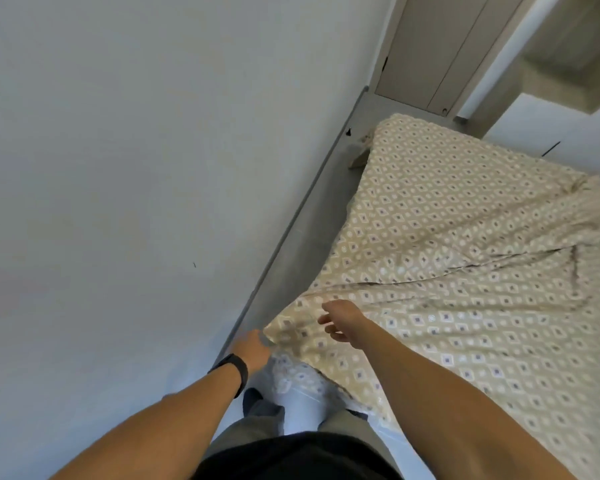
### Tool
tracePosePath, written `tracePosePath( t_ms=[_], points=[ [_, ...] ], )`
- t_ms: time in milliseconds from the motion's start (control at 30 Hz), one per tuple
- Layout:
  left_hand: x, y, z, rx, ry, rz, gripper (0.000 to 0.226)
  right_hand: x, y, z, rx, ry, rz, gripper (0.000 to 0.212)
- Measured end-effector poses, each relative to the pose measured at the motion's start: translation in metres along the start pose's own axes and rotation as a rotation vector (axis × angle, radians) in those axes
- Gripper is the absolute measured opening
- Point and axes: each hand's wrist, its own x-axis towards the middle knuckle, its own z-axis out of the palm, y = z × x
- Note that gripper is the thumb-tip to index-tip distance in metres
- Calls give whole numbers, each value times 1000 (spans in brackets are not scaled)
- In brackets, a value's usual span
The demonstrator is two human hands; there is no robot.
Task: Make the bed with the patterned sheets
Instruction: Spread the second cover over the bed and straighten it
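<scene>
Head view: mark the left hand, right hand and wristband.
left hand (253, 348), head view, back of hand at the sheet corner
right hand (343, 320), head view, back of hand
wristband (238, 370), head view, band on left wrist

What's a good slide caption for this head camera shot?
Left hand grips a corner of the patterned sheet beside the wall; right hand hovers open above it.

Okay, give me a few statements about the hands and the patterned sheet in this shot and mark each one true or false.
1. The left hand grips a corner of the patterned sheet. True.
2. The right hand has a tight grip on a pillow. False: it is open over the sheet, holding nothing.
3. A dark band is on the left wrist. True.
4. The sheet lies perfectly smooth. False: creases run across it.
</scene>
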Motion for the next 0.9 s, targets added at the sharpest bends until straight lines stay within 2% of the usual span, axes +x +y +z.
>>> tracePosePath(
  t_ms=[100, 200, 300, 467, 533, 633, 900],
  points=[
    [-5, 9, 5, 269, -245, -15, 32, -12, 40, -22, 87, 59, 37, 22],
    [-4, 33, 15, 499, -327, 91, 16, -28, 73, -44, 192, 101, 59, 19],
    [-2, 68, 32, 588, -370, 157, 27, -47, 89, -71, 236, 162, 33, 23],
    [-15, 145, 83, 558, -475, 328, 12, -89, 102, -130, 346, 338, -74, 25],
    [-27, 173, 104, 513, -526, 374, 20, -103, 105, -150, 388, 407, -129, 23],
    [-35, 213, 129, 479, -570, 451, 19, -117, 108, -179, 435, 483, -211, 22],
    [-49, 292, 141, 500, -665, 665, 19, -158, 110, -205, 598, 711, -285, 20]
  ],
)
